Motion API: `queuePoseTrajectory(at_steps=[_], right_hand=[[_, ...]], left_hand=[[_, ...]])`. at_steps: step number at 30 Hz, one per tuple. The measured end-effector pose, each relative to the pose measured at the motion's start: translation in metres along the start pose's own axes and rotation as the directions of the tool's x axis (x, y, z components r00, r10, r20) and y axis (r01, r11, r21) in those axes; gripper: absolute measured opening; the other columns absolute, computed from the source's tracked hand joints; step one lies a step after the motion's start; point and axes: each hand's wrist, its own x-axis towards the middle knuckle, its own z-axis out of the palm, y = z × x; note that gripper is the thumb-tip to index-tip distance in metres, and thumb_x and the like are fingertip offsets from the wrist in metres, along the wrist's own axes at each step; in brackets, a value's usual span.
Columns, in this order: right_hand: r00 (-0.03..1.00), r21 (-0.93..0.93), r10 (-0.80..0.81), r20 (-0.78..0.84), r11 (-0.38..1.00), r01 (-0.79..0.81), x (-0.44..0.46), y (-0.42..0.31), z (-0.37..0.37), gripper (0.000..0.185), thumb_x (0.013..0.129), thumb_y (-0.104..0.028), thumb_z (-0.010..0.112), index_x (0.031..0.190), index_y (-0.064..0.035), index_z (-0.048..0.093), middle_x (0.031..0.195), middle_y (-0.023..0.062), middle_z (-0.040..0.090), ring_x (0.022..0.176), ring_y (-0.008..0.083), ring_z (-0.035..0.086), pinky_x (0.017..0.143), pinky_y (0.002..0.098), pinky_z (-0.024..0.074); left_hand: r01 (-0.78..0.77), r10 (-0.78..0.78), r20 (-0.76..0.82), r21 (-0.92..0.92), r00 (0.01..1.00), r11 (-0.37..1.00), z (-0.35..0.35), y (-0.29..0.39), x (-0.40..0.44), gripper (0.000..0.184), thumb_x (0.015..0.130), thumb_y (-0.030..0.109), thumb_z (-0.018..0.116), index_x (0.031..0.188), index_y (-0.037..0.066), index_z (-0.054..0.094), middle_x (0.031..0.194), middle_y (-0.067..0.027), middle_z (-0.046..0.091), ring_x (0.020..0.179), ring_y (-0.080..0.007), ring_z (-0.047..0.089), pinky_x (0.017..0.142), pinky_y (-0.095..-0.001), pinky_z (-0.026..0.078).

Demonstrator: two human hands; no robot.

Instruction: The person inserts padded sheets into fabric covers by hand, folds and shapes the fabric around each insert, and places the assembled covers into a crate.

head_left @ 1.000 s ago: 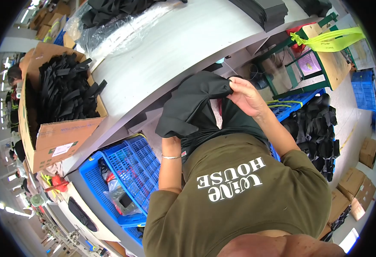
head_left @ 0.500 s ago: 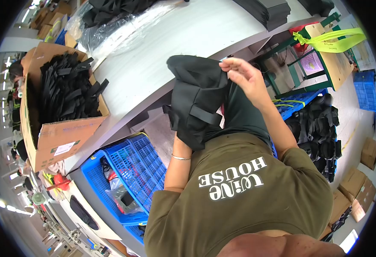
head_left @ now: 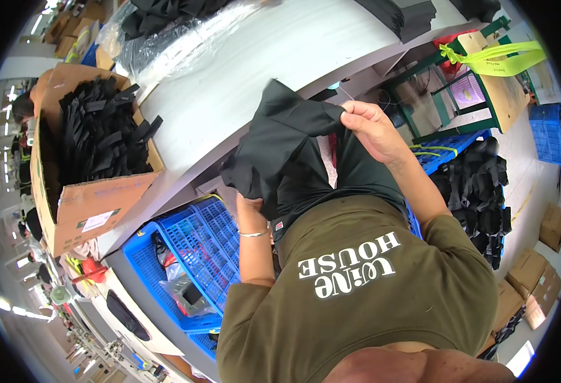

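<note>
Near carton of strips, cloth

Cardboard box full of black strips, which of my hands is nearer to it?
Left. Your left hand, partly hidden under the black cloth, is right of the box; your right hand, pinching the cloth, is farther off that way.
</note>
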Motion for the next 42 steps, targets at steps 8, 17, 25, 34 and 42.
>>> queuePoseTrajectory(at_steps=[8,17,25,34,42], right_hand=[[0.989,0.203,0.013,0.146,0.978,-0.043,0.035,0.005,-0.022,0.025,0.087,-0.006,0.068,0.106,-0.0098,0.053,0.098,-0.0022,0.059,0.093,0.0054,0.052,0.088,0.0222,0.0383],[0.983,0.170,-0.167,0.081,0.974,0.151,0.097,-0.015,-0.013,0.038,0.084,-0.004,0.063,0.119,-0.0061,0.047,0.100,0.0024,0.058,0.097,0.0111,0.053,0.095,0.0259,0.0362],[0.997,-0.434,0.028,0.075,0.901,0.007,0.117,-0.010,0.001,0.049,0.083,-0.007,0.071,0.128,-0.0044,0.053,0.106,0.0046,0.063,0.094,0.0101,0.057,0.086,0.0259,0.0470],[0.897,-0.648,-0.437,0.069,0.664,0.373,0.209,-0.044,-0.027,0.030,0.088,-0.008,0.068,0.116,0.0006,0.063,0.096,0.0008,0.067,0.089,0.0066,0.059,0.085,0.0222,0.0455],[0.737,-0.724,-0.637,-0.226,0.616,0.311,0.143,-0.010,-0.046,0.031,0.095,-0.013,0.061,0.122,0.0022,0.059,0.117,0.0107,0.066,0.105,0.0184,0.064,0.094,0.0303,0.0480]], left_hand=[[0.084,-0.100,-0.109,-0.145,0.989,0.986,-0.031,0.006,0.034,0.047,0.101,0.029,0.050,0.138,0.001,0.047,0.136,-0.0130,0.055,0.121,-0.0256,0.056,0.106,-0.0387,0.045],[0.104,-0.122,-0.061,-0.240,0.991,0.965,-0.015,0.003,0.048,0.036,0.094,0.014,0.063,0.127,0.001,0.056,0.124,-0.0097,0.061,0.110,-0.0203,0.060,0.091,-0.0355,0.053],[-0.064,-0.010,-0.307,-0.232,0.952,0.971,0.006,0.014,0.073,0.027,0.084,0.003,0.072,0.110,0.000,0.065,0.105,-0.0108,0.068,0.094,-0.0229,0.067,0.084,-0.0360,0.057],[0.017,-0.015,-0.212,0.010,0.977,1.000,0.043,0.010,0.095,0.037,0.095,0.011,0.060,0.129,-0.001,0.053,0.133,-0.0113,0.056,0.123,-0.0204,0.053,0.107,-0.0363,0.041],[-0.031,0.104,-0.276,0.256,0.956,0.966,0.052,0.035,0.058,0.022,0.099,0.013,0.055,0.109,-0.006,0.062,0.107,-0.0174,0.068,0.095,-0.0229,0.068,0.085,-0.0335,0.056]])
